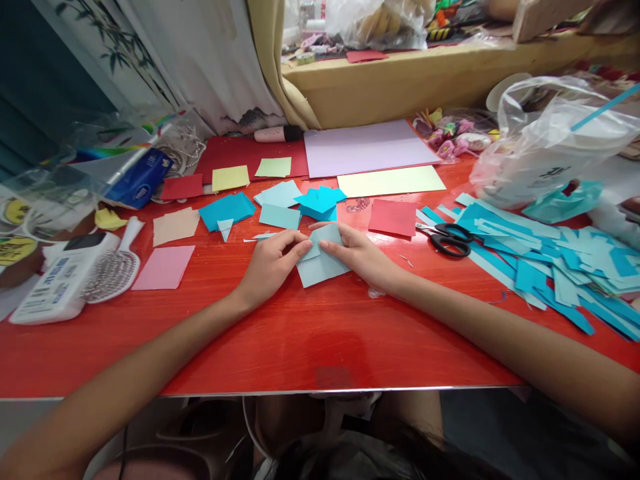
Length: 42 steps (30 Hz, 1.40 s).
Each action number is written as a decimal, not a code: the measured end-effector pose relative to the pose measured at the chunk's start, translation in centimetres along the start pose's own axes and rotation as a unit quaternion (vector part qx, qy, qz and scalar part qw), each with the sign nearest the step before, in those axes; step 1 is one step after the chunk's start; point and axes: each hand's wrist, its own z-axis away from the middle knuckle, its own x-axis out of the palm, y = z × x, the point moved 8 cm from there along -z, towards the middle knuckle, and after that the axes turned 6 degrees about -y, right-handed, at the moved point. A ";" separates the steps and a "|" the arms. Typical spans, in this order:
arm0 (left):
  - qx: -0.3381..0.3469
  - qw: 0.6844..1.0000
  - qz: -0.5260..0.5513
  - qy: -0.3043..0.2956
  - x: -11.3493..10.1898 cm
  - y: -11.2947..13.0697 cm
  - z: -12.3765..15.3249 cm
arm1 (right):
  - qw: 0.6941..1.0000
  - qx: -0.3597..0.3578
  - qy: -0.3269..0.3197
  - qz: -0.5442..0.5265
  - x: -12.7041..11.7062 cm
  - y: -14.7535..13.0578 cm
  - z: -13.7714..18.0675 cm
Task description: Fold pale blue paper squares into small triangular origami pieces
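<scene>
A pale blue paper square lies on the red table, partly folded, one flap turned over at its top. My left hand presses its left edge with curled fingers pinching the fold. My right hand holds the paper's right side, thumb and fingers closed on the flap. Both forearms reach in from the near edge.
Black scissors lie right of my hands beside a heap of blue paper strips. Coloured paper squares, a red square, lilac and yellow sheets, a plastic bag, a hairbrush and a white device surround them.
</scene>
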 end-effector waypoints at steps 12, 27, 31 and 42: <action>-0.035 0.998 0.048 -0.017 0.3 -0.5 -0.1 | 0.997 -0.048 0.066 0.015 -1.0 -0.2 0.4; -0.096 0.964 0.247 -0.033 0.8 -1.8 -0.2 | 0.986 -0.101 0.073 0.107 -0.9 -1.7 1.1; -0.127 0.953 0.270 -0.054 1.2 -2.0 -0.2 | 0.973 -0.119 0.085 0.176 -0.8 -2.2 1.4; -0.124 0.972 0.191 -0.056 1.1 -1.8 -0.2 | 0.952 -0.152 0.088 0.251 -0.3 -2.9 1.8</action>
